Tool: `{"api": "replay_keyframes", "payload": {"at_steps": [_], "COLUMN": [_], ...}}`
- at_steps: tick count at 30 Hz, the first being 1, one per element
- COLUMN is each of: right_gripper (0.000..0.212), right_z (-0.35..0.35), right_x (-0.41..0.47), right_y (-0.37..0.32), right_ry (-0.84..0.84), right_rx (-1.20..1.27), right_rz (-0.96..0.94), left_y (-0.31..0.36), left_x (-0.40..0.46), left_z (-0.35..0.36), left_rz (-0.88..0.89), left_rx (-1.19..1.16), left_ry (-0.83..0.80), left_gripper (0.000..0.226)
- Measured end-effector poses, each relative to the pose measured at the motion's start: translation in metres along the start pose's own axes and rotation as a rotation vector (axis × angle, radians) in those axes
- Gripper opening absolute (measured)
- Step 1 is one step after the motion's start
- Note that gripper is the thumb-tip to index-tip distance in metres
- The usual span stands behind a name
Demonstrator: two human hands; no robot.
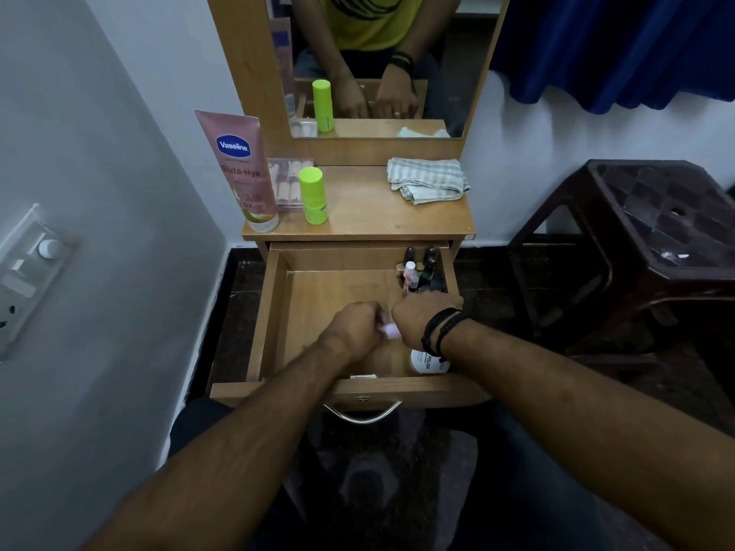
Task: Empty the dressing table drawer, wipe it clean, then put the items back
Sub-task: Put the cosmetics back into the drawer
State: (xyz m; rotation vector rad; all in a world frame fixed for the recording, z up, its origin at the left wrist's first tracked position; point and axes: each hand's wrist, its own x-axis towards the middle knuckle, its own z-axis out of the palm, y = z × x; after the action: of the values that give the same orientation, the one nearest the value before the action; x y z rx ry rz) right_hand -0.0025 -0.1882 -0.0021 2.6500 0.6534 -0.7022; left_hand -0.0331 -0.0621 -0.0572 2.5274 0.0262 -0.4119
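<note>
The drawer point(278, 312) is light wood, pulled fully out under the desk point(378, 216), with a curved metal handle point(362, 415) on its front. Most of its floor is bare; a cluster of small nail polish bottles point(417, 272) stands in the back right corner, and a white bottle point(427, 361) lettered "POLISH" lies near the front right, partly hidden under the right wrist.

Both hands are inside the drawer, close together. The left hand point(356, 324) has its fingers curled round a small pale pink item point(389, 331), of which only an end shows. The right hand point(421, 314), with 2 black bands at the wrist, curls downward just beside it; whether its fingers grip anything cannot be told, since they are hidden behind the hand.

On the desk stand a pink tube point(242, 169), a clear box point(288, 184) and a green stick point(313, 194) at the left, and a folded striped cloth point(427, 180) at the right. The mirror point(378, 65) behind reflects both hands. A dark stool point(636, 248) stands to the right
</note>
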Motion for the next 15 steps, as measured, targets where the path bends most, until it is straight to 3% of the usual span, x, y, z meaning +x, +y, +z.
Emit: {"api": "replay_keyframes", "payload": {"at_steps": [15], "right_gripper": [0.030], "right_z": [-0.0018], "right_x": [-0.0073], "right_y": [-0.0077], "right_ry": [0.050], "right_rx": [-0.005], "right_rz": [0.038], "left_y": [0.0002], "left_x": [0.0050], "left_z": [-0.0041], "left_rz": [0.003], "left_rx": [0.051], "left_ry": [0.010], "left_gripper": [0.027]}}
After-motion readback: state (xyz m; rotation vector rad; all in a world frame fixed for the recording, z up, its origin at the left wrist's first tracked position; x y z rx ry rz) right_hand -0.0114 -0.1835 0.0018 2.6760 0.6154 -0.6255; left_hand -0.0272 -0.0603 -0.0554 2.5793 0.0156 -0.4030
